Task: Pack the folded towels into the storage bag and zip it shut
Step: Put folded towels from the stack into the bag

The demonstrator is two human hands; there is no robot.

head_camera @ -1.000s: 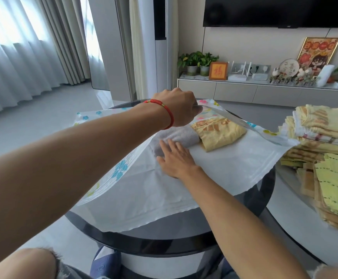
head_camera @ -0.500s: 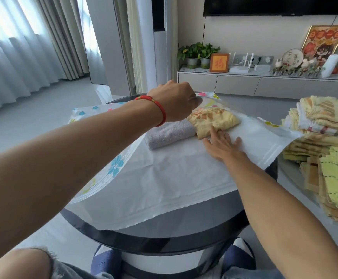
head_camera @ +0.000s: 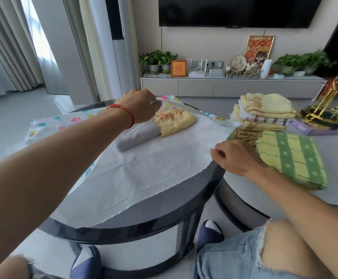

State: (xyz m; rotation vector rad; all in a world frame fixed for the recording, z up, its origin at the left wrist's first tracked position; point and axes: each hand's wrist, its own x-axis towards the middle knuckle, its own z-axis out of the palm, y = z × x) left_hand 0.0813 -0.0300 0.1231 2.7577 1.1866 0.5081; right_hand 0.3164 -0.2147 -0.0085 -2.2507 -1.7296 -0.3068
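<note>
Reaching away from the bag, the right hand (head_camera: pixel 235 158) has left the yellow towel (head_camera: pixel 174 121) it was pressing half a second ago and now hovers, loosely curled and empty, just beside the green checked towel (head_camera: pixel 293 158). I judge the next towel comes from there. Farther in, the storage bag (head_camera: pixel 144 168) lies open on the dark table (head_camera: pixel 164 206) with the grey towel (head_camera: pixel 137 134) touching the yellow one. The left hand (head_camera: pixel 142 107) still pinches the flap up.
</note>
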